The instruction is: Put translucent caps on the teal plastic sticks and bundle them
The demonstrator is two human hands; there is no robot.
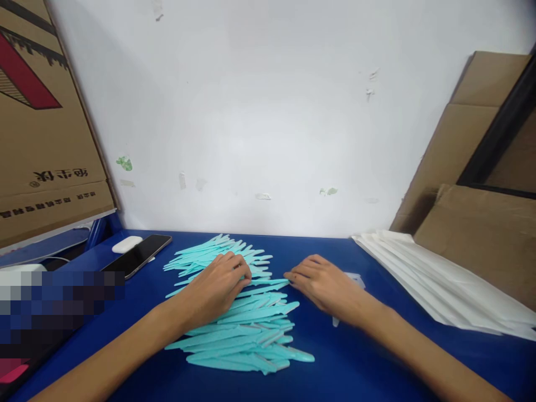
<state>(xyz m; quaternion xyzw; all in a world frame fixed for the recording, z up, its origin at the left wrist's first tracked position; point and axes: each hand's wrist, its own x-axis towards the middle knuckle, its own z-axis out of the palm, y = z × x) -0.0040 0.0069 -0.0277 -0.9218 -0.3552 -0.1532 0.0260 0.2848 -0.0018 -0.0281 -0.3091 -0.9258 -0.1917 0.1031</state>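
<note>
A person's left hand lies over a spread of slender, tapered turquoise pieces, its fingers bent downward. The fingertips meet the pieces near the middle of the row, but whether they pinch one or merely press on it cannot be told. The right hand is just to the right of the row, palm down, its fingertips at the tip of a turquoise piece that sticks out between the two hands; whether they are closed on that tip cannot be told either

The pieces lie overlapping on a blue table, most of them pointing left and right, in a row running from near the white wall toward the person. A small translucent item shows partly from behind the right hand. On the right, white sheets lie fanned beside brown cardboard. On the left, a smartphone lies near a rounded white case, below a printed cardboard box
</note>
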